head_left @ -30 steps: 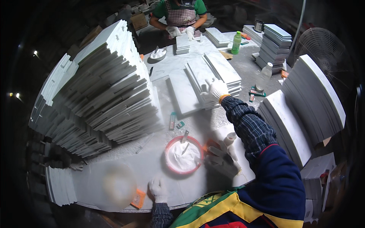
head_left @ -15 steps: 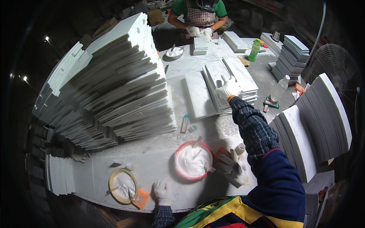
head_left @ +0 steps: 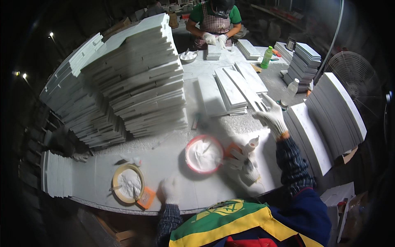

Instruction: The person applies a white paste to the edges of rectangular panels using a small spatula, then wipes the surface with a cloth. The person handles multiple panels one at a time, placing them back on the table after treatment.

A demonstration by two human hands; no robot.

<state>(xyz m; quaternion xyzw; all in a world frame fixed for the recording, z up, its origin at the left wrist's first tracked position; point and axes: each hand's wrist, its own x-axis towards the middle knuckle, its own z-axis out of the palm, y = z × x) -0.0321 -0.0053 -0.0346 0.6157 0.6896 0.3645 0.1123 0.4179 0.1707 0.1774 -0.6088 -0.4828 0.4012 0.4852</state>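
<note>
My right hand (head_left: 271, 117), in a white knit glove, grips the near end of a long, narrow white marble tile (head_left: 240, 87). The tile lies slantwise over a stack of similar tiles (head_left: 230, 94). On the near edge of the table, my gloved left hand (head_left: 169, 190) rests with its fingers curled, slightly blurred, and no object shows in it. To its left, a yellowish bowl of white powder or paste (head_left: 140, 178) sits against an orange box (head_left: 146, 199). A red-rimmed bowl of white paste (head_left: 188, 145) stands between my hands, beside an empty white glove (head_left: 249, 173).
A tall stack of marble tiles (head_left: 144, 78) rises at the left. More stacked slabs (head_left: 308, 129) stand at the right, near a clear bottle (head_left: 290, 92) and a fan (head_left: 354, 78). Across the table, a co-worker in gloves (head_left: 216, 40) handles tiles by a green bottle (head_left: 266, 57).
My right hand has moved from the top of the tile stack toward me and right, and now grips a tile that has turned slantwise. My left hand stays on the table edge.
</note>
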